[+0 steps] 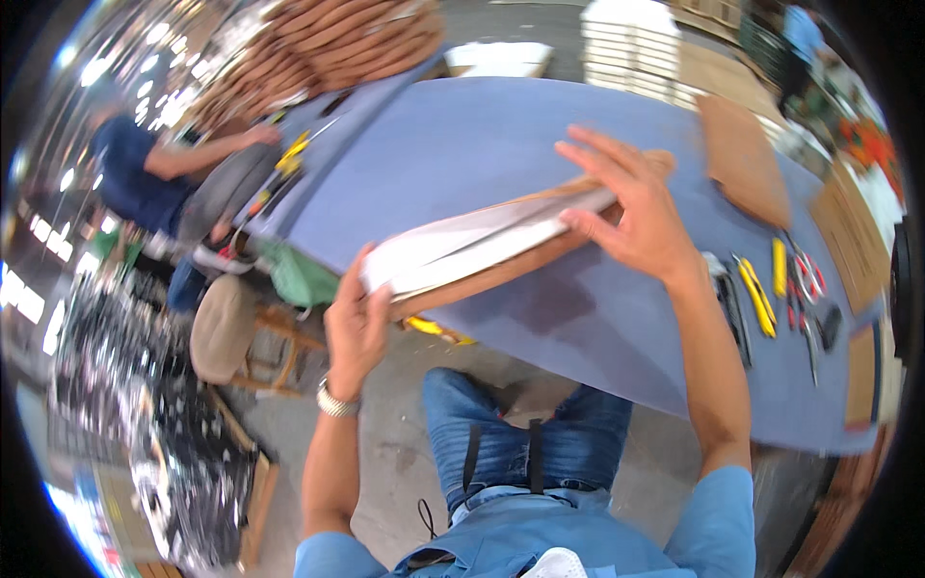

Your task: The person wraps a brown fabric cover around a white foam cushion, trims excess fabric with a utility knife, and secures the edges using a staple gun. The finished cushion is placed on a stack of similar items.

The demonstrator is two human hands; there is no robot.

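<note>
A long brown padded panel (pixel 520 269) is held up tilted over the near edge of the blue-covered table. Its white inner face (pixel 462 252) shows toward me, with a loose white layer along it. My left hand (pixel 358 323) grips the panel's left end, with the thumb and fingers around its edge. At the other end is my right hand (pixel 631 207), its fingers spread and raised and its thumb close against the white layer. The right tip of the panel is partly hidden behind that hand.
A similar brown pad (pixel 742 159) lies on the table's right side. Near it are a yellow cutter (pixel 756 297), red-handled scissors (pixel 807 277) and other hand tools. Brown pieces (pixel 347 39) are piled at the back left. A seated co-worker (pixel 159 169) and a stool (pixel 224 328) are on the left.
</note>
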